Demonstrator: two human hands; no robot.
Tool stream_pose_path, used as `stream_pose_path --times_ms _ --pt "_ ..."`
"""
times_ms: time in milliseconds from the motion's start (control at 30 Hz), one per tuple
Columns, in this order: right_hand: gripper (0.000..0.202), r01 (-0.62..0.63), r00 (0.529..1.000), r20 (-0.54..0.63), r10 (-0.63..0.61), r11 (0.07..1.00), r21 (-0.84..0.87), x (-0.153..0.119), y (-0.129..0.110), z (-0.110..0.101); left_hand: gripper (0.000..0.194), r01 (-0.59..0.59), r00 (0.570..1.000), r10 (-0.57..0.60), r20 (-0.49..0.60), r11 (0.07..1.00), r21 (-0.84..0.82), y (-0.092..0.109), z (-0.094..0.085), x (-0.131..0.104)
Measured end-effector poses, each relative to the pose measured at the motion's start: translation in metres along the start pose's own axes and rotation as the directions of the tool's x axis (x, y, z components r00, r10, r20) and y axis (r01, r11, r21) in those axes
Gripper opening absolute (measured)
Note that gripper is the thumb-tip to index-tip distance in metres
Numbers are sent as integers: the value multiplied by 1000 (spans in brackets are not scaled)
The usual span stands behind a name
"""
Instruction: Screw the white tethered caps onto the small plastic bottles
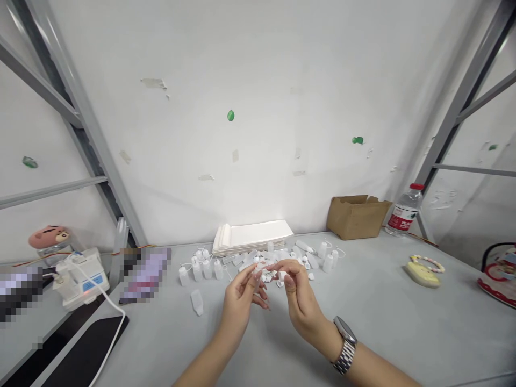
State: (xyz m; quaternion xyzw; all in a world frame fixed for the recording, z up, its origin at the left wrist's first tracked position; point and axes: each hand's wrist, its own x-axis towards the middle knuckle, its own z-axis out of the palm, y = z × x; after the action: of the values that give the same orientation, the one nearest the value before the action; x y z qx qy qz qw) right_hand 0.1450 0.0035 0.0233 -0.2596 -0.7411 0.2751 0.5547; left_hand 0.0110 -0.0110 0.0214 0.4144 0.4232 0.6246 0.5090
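My left hand (238,295) is closed round a small translucent squeeze bottle (257,282), which the fingers partly cover. My right hand (300,301), with a watch at the wrist, pinches a small white cap (282,276) between thumb and fingers. The two hands are close together over the grey table, their fingertips near the bottle's top. Just beyond them lies a loose pile of translucent bottles (244,259) and white caps. Capped bottles (207,270) stand upright in a group to the left, and several more capped bottles (328,263) stand to the right.
A single flat translucent piece (197,302) lies left of my hands. Behind the pile rests a stack of white trays (258,235). A cardboard box (357,220), water bottle (404,212) and yellow case (422,274) are at right. A power strip (83,279) and phone (147,274) are at left.
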Motion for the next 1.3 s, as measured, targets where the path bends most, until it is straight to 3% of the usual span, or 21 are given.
stream_pose_path --times_ms 300,500,700,1300 --pt "17 -41 999 -25 42 999 28 3 -4 -1 42 15 999 -15 32 1000 -9 -3 7 -2" --pt "19 -55 999 7 54 981 186 4 -10 -1 43 102 992 -91 82 985 -136 4 6 0" --pt "19 -25 997 -65 48 949 314 7 -8 -2 32 232 971 -211 113 946 -227 8 -1 1" --pt "16 -22 1000 3 22 977 212 6 -11 -5 30 240 967 -219 126 953 -182 11 -2 0"
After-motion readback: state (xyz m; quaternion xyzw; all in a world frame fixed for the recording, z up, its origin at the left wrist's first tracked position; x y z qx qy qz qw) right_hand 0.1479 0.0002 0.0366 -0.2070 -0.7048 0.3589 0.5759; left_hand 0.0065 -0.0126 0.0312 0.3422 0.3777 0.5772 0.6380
